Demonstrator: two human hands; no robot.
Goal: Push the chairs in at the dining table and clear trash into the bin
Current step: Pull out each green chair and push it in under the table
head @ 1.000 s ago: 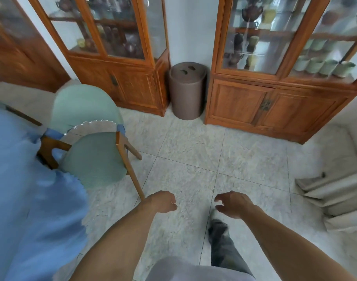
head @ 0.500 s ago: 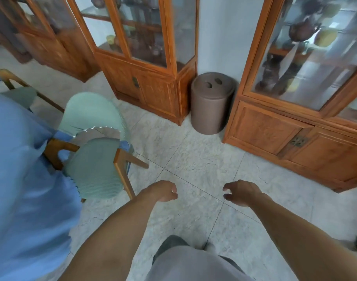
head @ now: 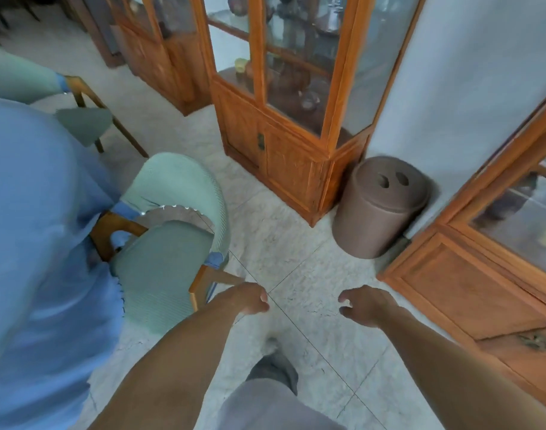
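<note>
step: I'd push the near chair squarely by its backrest toward the blue-clothed table at left | left hand loosely curled, empty, just right of chair corner | right hand half-open, empty | room: bare floor ahead; cabinet and brown bin far right, second chair far left

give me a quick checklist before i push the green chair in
1. Left hand empty: ok, loosely curled, holding nothing.
2. Right hand empty: ok.
3. Green chair within reach: ok, the left hand is beside its front leg, not gripping.
4. Chair seat free of items: ok.
5. Room under the blue tablecloth: cannot tell, the cloth hides it.
6. Floor beside the chair free of obstacles: ok; the brown bin stands apart by the cabinet.
</note>
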